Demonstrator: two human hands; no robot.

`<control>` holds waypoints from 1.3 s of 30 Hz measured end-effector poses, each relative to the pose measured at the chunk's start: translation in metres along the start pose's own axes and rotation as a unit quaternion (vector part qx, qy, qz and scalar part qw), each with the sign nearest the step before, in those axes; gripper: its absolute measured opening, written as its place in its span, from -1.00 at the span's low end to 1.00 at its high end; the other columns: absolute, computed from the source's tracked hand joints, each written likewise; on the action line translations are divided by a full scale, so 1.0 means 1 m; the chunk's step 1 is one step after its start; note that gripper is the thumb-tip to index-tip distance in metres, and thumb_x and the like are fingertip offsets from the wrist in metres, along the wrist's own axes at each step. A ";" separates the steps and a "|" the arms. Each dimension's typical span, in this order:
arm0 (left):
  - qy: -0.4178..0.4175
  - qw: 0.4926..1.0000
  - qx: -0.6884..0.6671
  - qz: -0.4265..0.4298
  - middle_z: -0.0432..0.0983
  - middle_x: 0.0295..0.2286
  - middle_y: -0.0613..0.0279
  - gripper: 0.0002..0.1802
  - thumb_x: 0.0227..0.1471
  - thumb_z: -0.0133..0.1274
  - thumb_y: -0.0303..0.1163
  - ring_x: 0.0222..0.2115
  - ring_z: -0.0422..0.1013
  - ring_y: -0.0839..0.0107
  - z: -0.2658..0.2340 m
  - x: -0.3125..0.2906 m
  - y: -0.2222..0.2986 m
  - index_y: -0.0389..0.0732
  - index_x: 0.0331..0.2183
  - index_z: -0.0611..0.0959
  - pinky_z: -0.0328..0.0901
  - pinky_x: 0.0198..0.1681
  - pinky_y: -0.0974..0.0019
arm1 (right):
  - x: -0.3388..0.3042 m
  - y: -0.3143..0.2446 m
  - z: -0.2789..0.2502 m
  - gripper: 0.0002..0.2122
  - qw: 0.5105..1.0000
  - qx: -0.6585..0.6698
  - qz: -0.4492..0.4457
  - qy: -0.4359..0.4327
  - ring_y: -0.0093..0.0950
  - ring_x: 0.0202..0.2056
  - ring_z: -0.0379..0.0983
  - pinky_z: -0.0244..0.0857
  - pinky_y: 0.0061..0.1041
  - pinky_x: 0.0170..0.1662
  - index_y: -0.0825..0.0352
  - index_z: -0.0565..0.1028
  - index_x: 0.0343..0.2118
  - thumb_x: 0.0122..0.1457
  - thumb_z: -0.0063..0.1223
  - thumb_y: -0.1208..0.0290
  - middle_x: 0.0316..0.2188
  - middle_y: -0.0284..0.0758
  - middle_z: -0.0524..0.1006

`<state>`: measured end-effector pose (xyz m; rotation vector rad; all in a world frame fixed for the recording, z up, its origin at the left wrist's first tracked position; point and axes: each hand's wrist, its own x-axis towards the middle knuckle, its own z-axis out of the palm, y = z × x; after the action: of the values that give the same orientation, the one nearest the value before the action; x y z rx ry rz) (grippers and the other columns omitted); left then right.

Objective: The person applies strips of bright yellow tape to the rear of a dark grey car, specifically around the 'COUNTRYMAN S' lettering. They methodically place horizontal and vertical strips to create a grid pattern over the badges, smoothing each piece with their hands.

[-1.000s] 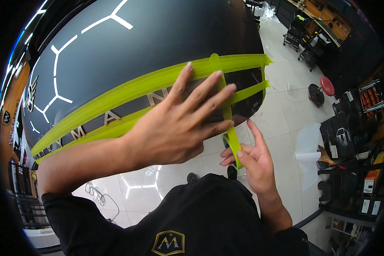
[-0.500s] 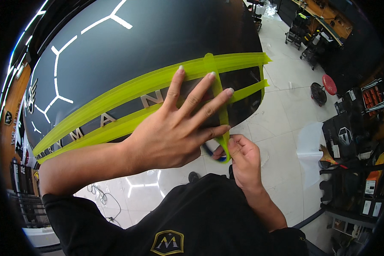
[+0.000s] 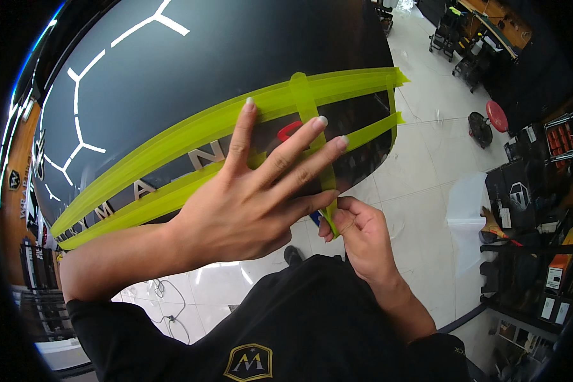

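My left hand (image 3: 235, 197) lies spread on a glossy dark car panel (image 3: 248, 38), its fingertips reaching the yellow-green masking tape. One long tape strip (image 3: 172, 134) curves above a row of silver letter badges (image 3: 207, 155); another (image 3: 372, 132) runs below. A short cross strip (image 3: 304, 95) passes down under my left fingers. At its lower end my right hand (image 3: 363, 235) is closed on the masking tape (image 3: 335, 219). A bit of blue beside those fingers looks like the roll's core; the rest is hidden. Between my left fingers shows a red badge (image 3: 288, 131).
Below the panel is a pale tiled floor (image 3: 420, 210) with a loose cable (image 3: 181, 305) at left. To the right stand a red-topped stool (image 3: 496, 116), dark shelving with tools and boxes (image 3: 519, 197), and a hanging white sheet (image 3: 466, 216). A workbench (image 3: 496, 25) is farther back.
My left hand has slid slightly down the panel, uncovering the red badge. The tape roll has turned in my right hand, so its ring shape no longer shows. The whole view has shifted a little.
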<state>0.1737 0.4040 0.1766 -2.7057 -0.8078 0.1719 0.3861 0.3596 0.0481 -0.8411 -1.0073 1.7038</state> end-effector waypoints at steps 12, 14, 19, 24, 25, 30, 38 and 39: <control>0.004 1.000 0.000 -0.017 -0.07 0.44 0.29 -0.11 -0.21 0.33 -0.09 0.44 -0.12 0.01 0.002 -0.004 0.002 0.60 0.22 0.44 -0.47 0.35 -0.69 | 0.011 0.006 0.030 -0.86 0.987 0.111 -0.045 0.107 -0.62 -0.43 0.43 0.31 -0.58 -0.29 0.44 0.50 -0.23 0.38 -0.02 0.46 -0.46 -0.34 0.55; 0.000 1.000 -0.009 -0.016 -0.08 0.44 0.29 -0.10 -0.22 0.33 -0.08 0.44 -0.13 0.01 -0.001 -0.004 0.002 0.59 0.22 0.44 -0.48 0.35 -0.69 | 0.021 0.024 0.024 -0.85 0.977 0.159 0.015 0.141 -0.59 -0.46 0.42 0.29 -0.55 -0.31 0.44 0.50 -0.30 0.34 -0.02 0.46 -0.47 -0.32 0.54; -0.020 1.000 0.000 -0.013 -0.11 0.45 0.29 -0.11 -0.15 0.30 -0.04 0.45 -0.20 0.01 0.000 -0.003 0.000 0.58 0.25 0.40 -0.54 0.35 -0.66 | 0.020 0.099 -0.022 -0.80 0.956 0.105 0.167 0.216 -0.50 -0.50 0.40 0.28 -0.50 -0.34 0.50 0.53 -0.32 0.29 0.00 0.43 -0.49 -0.25 0.55; 0.004 0.993 0.112 0.023 -0.12 0.46 0.30 -0.32 0.07 0.11 0.05 0.48 -0.33 0.14 0.012 -0.013 0.043 0.21 0.23 0.53 -0.63 0.37 -0.47 | 0.005 0.093 -0.062 -0.79 0.978 0.092 0.118 0.145 -0.48 -0.46 0.44 0.31 -0.49 -0.31 0.53 0.52 -0.23 0.33 0.01 0.42 -0.46 -0.23 0.56; 0.008 0.995 0.084 0.048 -0.09 0.45 0.29 -0.39 0.13 0.04 0.02 0.48 -0.29 0.17 0.018 -0.018 0.056 0.06 0.18 0.61 -0.58 0.40 -0.39 | 0.005 0.093 -0.069 -0.79 0.980 0.099 0.110 0.132 -0.48 -0.45 0.45 0.32 -0.49 -0.30 0.53 0.52 -0.21 0.34 0.02 0.42 -0.45 -0.22 0.57; -0.006 0.943 -0.333 -0.003 0.24 0.31 0.01 -0.46 0.14 0.12 -0.15 0.34 0.13 0.09 0.006 -0.010 0.098 -0.02 0.15 0.62 -0.03 0.34 -0.13 | -0.014 0.058 -0.078 -0.78 0.987 0.055 0.113 0.102 -0.51 -0.41 0.49 0.39 -0.50 -0.22 0.50 0.51 -0.13 0.40 -0.02 0.40 -0.40 -0.23 0.60; 0.222 0.745 -0.489 -0.395 0.54 -0.07 -0.08 -0.50 0.10 0.25 -0.42 -0.10 0.53 0.02 0.063 0.048 0.152 -0.29 0.09 0.61 0.42 -0.07 0.16 | -0.024 0.010 -0.083 -0.72 0.996 0.045 0.050 -0.051 -0.51 -0.16 0.55 0.38 -0.53 -0.03 0.54 0.37 0.09 0.39 -0.04 0.52 -0.18 -0.19 0.62; 0.223 0.717 -0.512 -0.417 0.53 -0.06 -0.10 -0.48 0.10 0.27 -0.38 -0.08 0.52 -0.01 0.068 0.055 0.157 -0.29 0.09 0.60 0.42 -0.06 0.14 | -0.025 0.008 -0.085 -0.70 0.996 0.029 0.052 -0.065 -0.52 -0.13 0.55 0.37 -0.54 -0.01 0.54 0.35 0.11 0.38 -0.03 0.55 -0.15 -0.19 0.61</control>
<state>0.2868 0.3278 0.0597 -2.5330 -2.2955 -1.4610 0.4650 0.3554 0.0072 -0.7654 -1.0107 1.8877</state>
